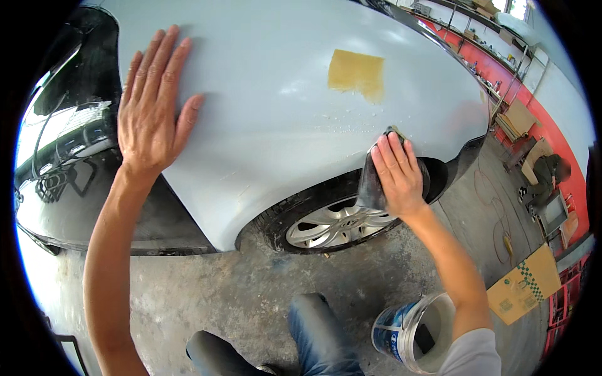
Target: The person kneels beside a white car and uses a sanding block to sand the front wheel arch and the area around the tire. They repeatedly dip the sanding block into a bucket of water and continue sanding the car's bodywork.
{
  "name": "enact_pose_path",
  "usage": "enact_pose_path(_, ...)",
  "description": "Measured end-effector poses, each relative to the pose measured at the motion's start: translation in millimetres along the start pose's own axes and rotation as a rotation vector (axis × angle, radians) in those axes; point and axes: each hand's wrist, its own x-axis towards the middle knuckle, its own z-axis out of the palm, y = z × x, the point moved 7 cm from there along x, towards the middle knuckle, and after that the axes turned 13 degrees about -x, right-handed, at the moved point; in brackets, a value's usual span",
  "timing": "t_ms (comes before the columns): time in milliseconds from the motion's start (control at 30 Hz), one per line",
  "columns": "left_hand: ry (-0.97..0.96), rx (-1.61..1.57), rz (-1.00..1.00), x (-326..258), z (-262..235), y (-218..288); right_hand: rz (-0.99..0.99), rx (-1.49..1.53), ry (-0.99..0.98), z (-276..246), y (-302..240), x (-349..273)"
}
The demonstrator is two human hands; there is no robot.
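Observation:
My left hand (152,103) lies flat with fingers spread on the pale grey car fender (276,106), near its left end by the black door. My right hand (396,175) presses a dark sheet of sandpaper (371,185) against the fender's edge above the wheel arch. A yellowish-tan patch (356,74) shows on the fender above and left of that hand, with small water drops below it. The alloy wheel (332,225) sits under the arch.
A white and blue bucket (411,332) stands on the concrete floor by my right arm. My knee in blue jeans (320,338) is at the bottom. Cardboard (523,285) lies at the right, beside a red floor strip and shelving.

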Motion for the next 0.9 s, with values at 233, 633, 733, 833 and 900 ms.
enact_pose_path(233,0.066,0.010,0.035,-3,12,2,-0.155,0.312,0.015,10,-133,60)
enact_pose_path(633,0.011,0.046,0.160,2,17,17,0.935,0.127,0.077,29,36,-14)
enact_pose_path(733,-0.006,0.051,0.162,9,0,6,0.564,0.238,-0.856,48,-86,51)
enact_pose_path(833,-0.014,0.025,0.139,6,5,11,0.499,0.112,-0.056,58,-107,15)
enact_pose_path(900,-0.032,0.041,0.152,2,0,5,0.807,0.136,-0.324,50,-18,5)
